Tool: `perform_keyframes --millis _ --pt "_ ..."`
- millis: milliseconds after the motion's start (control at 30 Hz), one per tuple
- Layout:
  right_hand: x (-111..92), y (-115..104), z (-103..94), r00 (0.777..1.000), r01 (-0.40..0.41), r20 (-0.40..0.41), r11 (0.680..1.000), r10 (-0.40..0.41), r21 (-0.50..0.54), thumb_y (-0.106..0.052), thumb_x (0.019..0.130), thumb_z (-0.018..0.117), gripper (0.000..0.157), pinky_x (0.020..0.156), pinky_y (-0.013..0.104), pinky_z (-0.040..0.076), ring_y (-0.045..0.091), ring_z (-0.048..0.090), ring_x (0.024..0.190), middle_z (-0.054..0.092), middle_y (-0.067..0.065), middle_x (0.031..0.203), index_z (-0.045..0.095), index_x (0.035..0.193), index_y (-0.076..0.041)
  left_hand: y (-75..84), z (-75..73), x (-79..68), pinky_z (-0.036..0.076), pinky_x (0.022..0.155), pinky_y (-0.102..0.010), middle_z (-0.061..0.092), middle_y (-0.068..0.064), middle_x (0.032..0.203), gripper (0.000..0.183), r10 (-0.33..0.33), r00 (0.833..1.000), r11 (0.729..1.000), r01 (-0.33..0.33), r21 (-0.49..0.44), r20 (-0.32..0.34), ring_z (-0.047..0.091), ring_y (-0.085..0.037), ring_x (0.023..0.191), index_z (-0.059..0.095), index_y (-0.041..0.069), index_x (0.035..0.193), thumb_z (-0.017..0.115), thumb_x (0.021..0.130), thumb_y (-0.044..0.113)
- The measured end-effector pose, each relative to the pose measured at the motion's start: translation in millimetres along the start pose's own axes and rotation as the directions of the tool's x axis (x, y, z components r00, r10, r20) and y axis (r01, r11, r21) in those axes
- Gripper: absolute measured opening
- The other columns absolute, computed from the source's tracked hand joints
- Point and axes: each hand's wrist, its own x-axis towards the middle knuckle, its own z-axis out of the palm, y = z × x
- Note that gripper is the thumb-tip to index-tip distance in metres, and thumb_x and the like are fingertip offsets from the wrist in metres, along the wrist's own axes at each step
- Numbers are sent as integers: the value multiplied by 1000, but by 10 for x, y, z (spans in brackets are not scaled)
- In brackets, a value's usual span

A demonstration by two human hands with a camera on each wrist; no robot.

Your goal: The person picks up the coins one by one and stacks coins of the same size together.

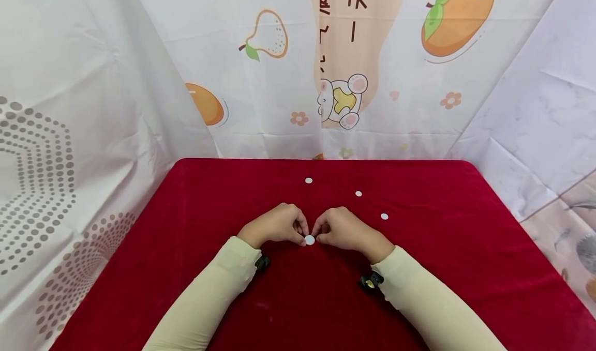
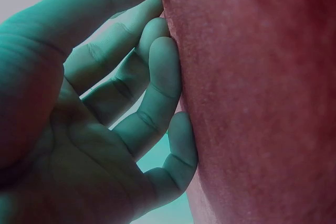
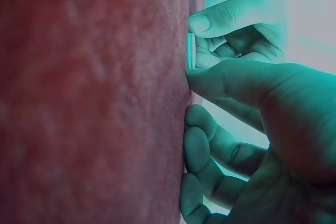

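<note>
A small round white disc lies on the red cloth between both hands. From the left, my left hand holds its edge with thumb and index finger. My right hand grips the opposite edge the same way. Seen edge-on in the right wrist view, the disc shows pale lines along its rim, with one thumb at either end; whether it is one piece or a stack I cannot tell. In the left wrist view the left hand's other fingers bend against the cloth, and the disc is hidden.
Three more white discs lie farther back on the cloth: one at the back, one right of it, and one beyond the right hand. The red-covered table meets printed white curtains at the back and sides.
</note>
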Motion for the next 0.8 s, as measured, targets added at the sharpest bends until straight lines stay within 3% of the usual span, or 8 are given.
perform_keyframes --millis 800 --pt "140 82 -51 1000 -4 -28 995 1 -97 -15 87 82 5 66 26 51 5 57 69 68 -12 75 79 88 -19 -2 5 -4 56 69 -24 71 14 74 15 1 1000 1000 -1 19 1 66 -6 72 78 26 78 92 79 21"
